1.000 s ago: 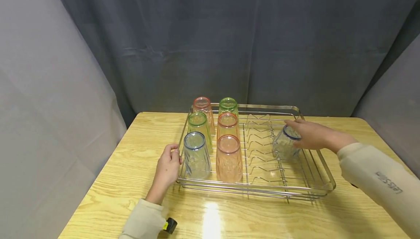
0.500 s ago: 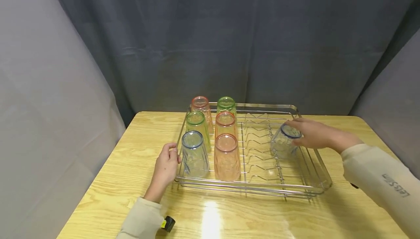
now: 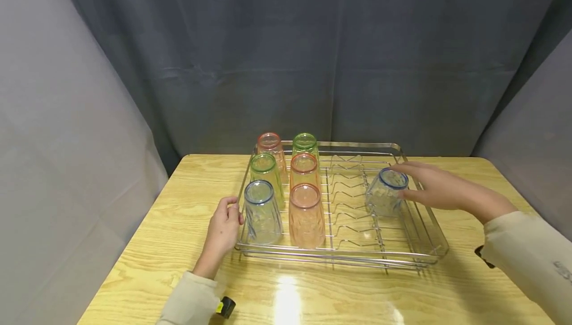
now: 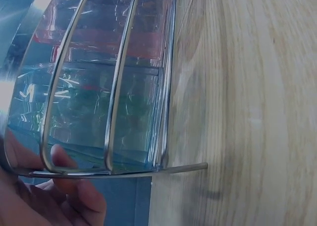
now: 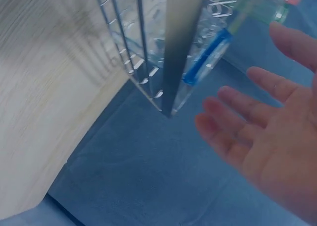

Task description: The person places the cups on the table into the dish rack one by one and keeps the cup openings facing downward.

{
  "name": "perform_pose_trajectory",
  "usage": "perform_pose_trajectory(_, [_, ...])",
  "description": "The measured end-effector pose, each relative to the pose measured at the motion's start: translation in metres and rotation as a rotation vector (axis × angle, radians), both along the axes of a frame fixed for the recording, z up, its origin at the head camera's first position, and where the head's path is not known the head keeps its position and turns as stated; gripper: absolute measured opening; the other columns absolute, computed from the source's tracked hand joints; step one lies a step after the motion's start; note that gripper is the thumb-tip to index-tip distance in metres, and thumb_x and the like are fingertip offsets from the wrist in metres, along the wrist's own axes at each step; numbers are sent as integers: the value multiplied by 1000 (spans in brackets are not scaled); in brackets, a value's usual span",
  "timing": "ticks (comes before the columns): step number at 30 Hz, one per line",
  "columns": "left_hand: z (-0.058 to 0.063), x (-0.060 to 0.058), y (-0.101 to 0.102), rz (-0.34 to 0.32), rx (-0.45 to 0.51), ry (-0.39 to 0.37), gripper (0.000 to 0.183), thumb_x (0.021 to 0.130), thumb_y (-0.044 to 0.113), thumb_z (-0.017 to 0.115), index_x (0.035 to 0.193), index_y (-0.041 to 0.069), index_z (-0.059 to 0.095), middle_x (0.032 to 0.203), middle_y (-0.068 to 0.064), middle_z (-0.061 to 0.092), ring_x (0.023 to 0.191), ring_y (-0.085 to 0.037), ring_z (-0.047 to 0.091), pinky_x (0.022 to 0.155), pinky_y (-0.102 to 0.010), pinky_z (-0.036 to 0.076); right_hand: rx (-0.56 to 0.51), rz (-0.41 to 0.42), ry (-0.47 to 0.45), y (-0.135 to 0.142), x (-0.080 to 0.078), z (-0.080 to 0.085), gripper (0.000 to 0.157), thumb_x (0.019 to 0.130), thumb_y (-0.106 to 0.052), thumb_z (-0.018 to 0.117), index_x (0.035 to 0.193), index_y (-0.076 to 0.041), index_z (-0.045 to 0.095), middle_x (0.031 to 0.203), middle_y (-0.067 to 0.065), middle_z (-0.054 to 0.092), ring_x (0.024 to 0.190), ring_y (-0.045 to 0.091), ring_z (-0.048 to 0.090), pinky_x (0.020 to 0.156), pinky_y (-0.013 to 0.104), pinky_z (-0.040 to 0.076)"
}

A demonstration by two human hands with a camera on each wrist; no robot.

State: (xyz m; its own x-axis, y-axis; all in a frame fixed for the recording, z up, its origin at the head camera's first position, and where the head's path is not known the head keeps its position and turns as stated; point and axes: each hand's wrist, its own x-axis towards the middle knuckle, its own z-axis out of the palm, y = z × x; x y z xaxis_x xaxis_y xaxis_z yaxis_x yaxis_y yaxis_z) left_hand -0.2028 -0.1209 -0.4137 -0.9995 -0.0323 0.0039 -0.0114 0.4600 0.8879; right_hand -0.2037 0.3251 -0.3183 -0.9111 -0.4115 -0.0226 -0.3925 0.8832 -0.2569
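Observation:
On the right side of a wire dish rack point(image 3: 366, 252), a clear blue glass point(image 3: 383, 200) stands upside down. My right hand point(image 3: 447, 187) is just to its right, fingers and thumb spread; in the right wrist view the open fingers point(image 5: 237, 112) are apart from the rack's side. With curled fingers my left hand point(image 3: 223, 228) holds the rack's left side, and in the left wrist view the fingertips point(image 4: 91, 195) wrap round its end wire. Next to that hand stands another upturned blue glass point(image 3: 263, 223), with an orange glass point(image 3: 307, 228) beside it.
Behind them in the rack are more upturned glasses: a green glass point(image 3: 268, 180), a second orange glass point(image 3: 305, 173), a red-rimmed glass point(image 3: 273, 152) and another green glass point(image 3: 306, 147). Wavy wire dividers point(image 3: 348, 197) run between the glasses. A dark curtain point(image 3: 286, 67) hangs behind the wooden table point(image 3: 178, 226).
My right hand has loosened from the right-hand blue glass and drawn slightly to the right, leaving it standing in the rack. My left hand keeps its hold on the rack.

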Motion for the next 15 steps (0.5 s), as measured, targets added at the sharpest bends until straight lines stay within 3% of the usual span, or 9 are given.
perform_pose_trajectory(5, [1, -1, 1, -11, -31, 26, 38, 107, 20, 33, 138, 2, 46, 86, -8, 62, 57, -10, 40, 50, -20, 34, -96, -28, 71, 7, 20, 5, 58, 98, -27, 63, 147, -3, 44, 149, 26, 45, 136, 50, 41, 102, 65, 39])
perform_pose_trajectory(15, [7, -4, 1, 6, -117, 66, 36, 105, 18, 39, 134, 3, 53, 83, -9, 66, 55, -11, 44, 48, -22, 35, -136, -31, 313, 9, 44, 0, 48, 94, -23, 68, 138, -8, 56, 137, 22, 58, 124, 43, 53, 93, 59, 44])
